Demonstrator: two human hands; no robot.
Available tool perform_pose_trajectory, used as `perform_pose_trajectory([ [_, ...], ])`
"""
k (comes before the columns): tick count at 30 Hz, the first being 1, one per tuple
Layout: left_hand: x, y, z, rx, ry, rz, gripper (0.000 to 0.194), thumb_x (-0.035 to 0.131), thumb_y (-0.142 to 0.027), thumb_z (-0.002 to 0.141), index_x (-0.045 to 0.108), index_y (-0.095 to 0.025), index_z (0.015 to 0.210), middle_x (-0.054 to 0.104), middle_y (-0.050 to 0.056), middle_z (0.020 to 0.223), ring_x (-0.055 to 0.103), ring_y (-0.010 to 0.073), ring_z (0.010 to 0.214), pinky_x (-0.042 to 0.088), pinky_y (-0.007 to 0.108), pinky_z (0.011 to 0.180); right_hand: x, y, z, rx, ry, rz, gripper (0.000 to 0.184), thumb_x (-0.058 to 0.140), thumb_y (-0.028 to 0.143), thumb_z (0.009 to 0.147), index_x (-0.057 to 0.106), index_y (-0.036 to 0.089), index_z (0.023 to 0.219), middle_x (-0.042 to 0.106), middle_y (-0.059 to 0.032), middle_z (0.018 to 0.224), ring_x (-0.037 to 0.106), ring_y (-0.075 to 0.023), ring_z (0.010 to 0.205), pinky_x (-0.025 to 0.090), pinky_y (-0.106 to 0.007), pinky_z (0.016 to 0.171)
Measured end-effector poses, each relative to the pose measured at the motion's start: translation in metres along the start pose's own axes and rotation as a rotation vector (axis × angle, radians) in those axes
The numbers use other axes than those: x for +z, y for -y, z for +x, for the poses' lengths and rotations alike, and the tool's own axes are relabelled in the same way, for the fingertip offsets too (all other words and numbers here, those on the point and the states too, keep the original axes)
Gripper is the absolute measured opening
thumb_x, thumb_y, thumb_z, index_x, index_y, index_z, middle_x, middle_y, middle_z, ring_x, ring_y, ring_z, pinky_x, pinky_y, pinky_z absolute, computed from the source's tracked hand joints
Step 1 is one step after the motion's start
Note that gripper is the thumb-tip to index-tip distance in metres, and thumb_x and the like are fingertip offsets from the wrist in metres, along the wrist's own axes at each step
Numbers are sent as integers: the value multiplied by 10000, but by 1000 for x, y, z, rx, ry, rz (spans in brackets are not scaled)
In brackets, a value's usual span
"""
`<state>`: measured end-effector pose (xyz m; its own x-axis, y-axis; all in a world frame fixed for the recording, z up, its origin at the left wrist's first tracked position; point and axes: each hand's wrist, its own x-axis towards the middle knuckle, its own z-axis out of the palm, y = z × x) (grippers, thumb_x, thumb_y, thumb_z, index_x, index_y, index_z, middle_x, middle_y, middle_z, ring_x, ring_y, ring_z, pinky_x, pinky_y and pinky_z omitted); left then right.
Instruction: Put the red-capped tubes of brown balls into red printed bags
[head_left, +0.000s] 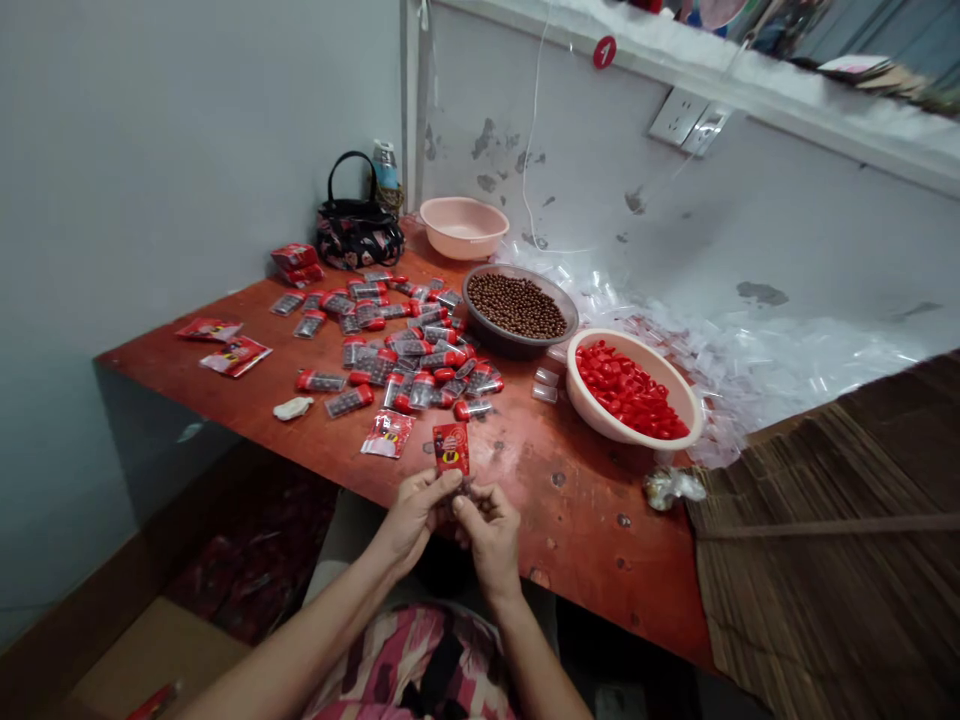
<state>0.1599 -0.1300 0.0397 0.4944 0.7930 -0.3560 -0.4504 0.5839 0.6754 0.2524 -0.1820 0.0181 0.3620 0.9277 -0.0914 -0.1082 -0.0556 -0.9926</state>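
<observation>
Left hand [411, 515] and right hand [492, 530] both pinch the lower end of a red printed sachet [451, 447], at their twelve o'clock, probably light, floppy and slick, so best held by its edges.

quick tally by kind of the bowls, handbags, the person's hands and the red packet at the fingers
Bowl of brown balls: dark bowl, 1
Bowl of red pieces: pale bowl, 1
Bowl at the back: pink bowl, 1
Handbag: 1
Left hand: 1
Right hand: 1
Red packet at the fingers: 1
Total: 7
</observation>
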Motion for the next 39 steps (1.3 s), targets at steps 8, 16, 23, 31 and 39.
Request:
perform_pose_trajectory([
  [8, 0, 5, 1, -13, 2, 73, 249, 634, -289, 656, 626, -77, 787, 586, 29, 535, 484, 108, 354, 367, 214, 313, 4, -2, -7, 23, 33, 20, 146, 585, 281, 719, 504, 160, 715, 476, 69, 452, 412, -57, 351, 326, -159, 338],
  [16, 0, 7, -5, 72, 12, 103, 233, 596, -331, 688, 581, -99, 695, 555, 15, 514, 493, 119, 351, 404, 242, 335, 4, -9, 1, 172, 18, 376, 209, 620, 304, 687, 483, 147, 675, 533, 46, 498, 351, -13, 280, 236, -115, 266],
  [23, 0, 12, -3, 117, 13, 18, 255, 519, -354, 752, 544, -115, 668, 492, -13, 489, 437, 95, 342, 374, 231, 311, 5, -2, 0, 73, -61, 207, 178, 621, 285, 701, 517, 142, 723, 532, 49, 517, 436, -37, 344, 343, -130, 317],
  [31, 1, 25, -7, 182, -74, 118, 215, 549, -312, 741, 552, -116, 653, 478, -26, 497, 452, 82, 391, 377, 211, 375, 6, -7, 2, 197, -73, 423, 187, 625, 283, 694, 507, 138, 686, 505, 57, 484, 368, -14, 303, 257, -110, 287],
  [39, -5, 3, -1, 63, 5, -8, 256, 532, -348, 744, 581, -99, 711, 547, 21, 555, 481, 114, 401, 389, 240, 353, 4, 1, 0, 124, -4, 221, 211, 638, 289, 689, 572, 124, 803, 585, 11, 588, 514, -70, 416, 421, -166, 387],
])
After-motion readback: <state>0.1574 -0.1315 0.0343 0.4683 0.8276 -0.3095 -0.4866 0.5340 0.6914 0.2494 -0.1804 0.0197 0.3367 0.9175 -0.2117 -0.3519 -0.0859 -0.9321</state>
